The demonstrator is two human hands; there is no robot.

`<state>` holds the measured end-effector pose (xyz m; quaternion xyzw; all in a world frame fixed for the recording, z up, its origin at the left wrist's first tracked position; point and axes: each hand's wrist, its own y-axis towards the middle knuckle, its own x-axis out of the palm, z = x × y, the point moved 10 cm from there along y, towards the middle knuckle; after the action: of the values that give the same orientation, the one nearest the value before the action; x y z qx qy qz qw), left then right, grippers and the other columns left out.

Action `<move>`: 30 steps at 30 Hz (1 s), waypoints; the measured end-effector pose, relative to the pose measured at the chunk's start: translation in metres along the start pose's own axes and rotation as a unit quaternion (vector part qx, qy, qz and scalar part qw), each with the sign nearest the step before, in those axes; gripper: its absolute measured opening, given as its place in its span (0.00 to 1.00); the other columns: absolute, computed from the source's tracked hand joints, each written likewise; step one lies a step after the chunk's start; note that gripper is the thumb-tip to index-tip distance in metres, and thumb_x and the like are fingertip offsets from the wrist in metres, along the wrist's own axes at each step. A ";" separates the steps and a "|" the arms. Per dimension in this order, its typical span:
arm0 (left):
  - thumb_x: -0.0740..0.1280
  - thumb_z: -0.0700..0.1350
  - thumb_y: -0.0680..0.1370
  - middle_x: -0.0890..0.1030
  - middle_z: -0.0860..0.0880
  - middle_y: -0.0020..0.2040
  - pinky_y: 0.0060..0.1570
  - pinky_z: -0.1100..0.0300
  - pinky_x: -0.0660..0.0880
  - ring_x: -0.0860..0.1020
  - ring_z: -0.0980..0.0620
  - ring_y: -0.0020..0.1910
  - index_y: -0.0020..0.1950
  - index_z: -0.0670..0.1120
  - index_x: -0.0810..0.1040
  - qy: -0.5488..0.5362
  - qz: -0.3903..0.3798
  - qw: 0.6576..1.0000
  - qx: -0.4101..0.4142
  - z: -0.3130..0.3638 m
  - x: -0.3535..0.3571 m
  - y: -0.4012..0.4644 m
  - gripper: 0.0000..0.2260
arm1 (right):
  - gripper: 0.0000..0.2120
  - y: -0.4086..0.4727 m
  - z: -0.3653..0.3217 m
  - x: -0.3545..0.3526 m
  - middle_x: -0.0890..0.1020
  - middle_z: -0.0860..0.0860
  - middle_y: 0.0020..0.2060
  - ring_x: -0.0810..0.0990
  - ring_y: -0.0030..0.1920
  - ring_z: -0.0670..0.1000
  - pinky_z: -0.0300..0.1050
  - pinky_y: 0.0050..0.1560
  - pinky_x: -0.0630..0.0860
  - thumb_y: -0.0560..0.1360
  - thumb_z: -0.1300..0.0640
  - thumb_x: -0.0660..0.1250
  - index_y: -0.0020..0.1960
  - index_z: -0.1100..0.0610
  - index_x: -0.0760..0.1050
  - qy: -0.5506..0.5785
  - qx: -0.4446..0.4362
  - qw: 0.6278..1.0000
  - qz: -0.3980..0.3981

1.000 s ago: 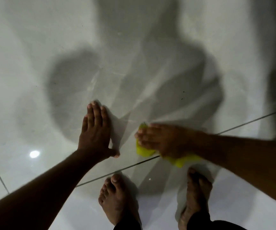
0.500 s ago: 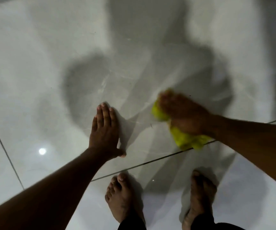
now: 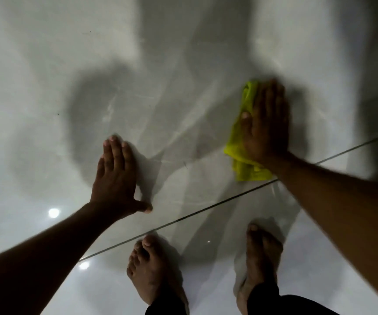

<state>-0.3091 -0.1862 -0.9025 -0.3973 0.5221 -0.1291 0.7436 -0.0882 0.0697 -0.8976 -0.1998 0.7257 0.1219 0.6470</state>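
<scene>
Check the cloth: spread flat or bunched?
Bunched. The cloth shows folds and creases in a narrow crumpled strip under the right hand, which presses it flat-fingered onto the tile.

Indoor tiled room, likely home: glossy pale tiles [image 3: 36, 137], grout line [image 3: 183, 215], bare feet [image 3: 148, 269].

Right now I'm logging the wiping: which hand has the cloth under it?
The right hand: it presses flat on the yellow cloth; the left hand rests bare on the tile.
</scene>
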 end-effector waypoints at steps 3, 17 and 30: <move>0.76 0.71 0.50 0.28 0.35 0.75 0.74 0.44 0.40 0.28 0.36 0.74 0.75 0.38 0.29 -0.005 0.001 1.000 0.006 0.002 -0.001 0.000 0.76 | 0.29 -0.038 -0.032 0.001 0.60 0.63 0.77 0.56 0.77 0.66 0.63 0.76 0.55 0.80 0.48 0.51 0.78 0.61 0.56 -0.023 0.070 0.997 0.001; 0.76 0.71 0.50 0.31 0.34 0.76 0.76 0.42 0.45 0.31 0.36 0.75 0.75 0.37 0.31 0.013 0.004 1.000 -0.007 -0.001 -0.001 -0.002 0.75 | 0.31 -0.103 -0.157 0.026 0.61 0.62 0.77 0.56 0.77 0.65 0.63 0.76 0.55 0.77 0.51 0.59 0.78 0.59 0.57 0.037 -0.186 0.979 -0.070; 0.76 0.71 0.50 0.30 0.36 0.76 0.76 0.46 0.39 0.30 0.38 0.75 0.75 0.39 0.30 -0.003 0.021 1.000 -0.006 -0.004 -0.001 0.000 0.75 | 0.33 0.054 -0.113 -0.001 0.57 0.61 0.78 0.53 0.78 0.64 0.62 0.76 0.52 0.77 0.45 0.54 0.79 0.56 0.54 -0.006 -0.065 0.998 -0.004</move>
<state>-0.3127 -0.1874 -0.9020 -0.3915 0.5291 -0.1091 0.7449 -0.2128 0.0683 -0.8859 -0.2435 0.7115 0.1679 0.6375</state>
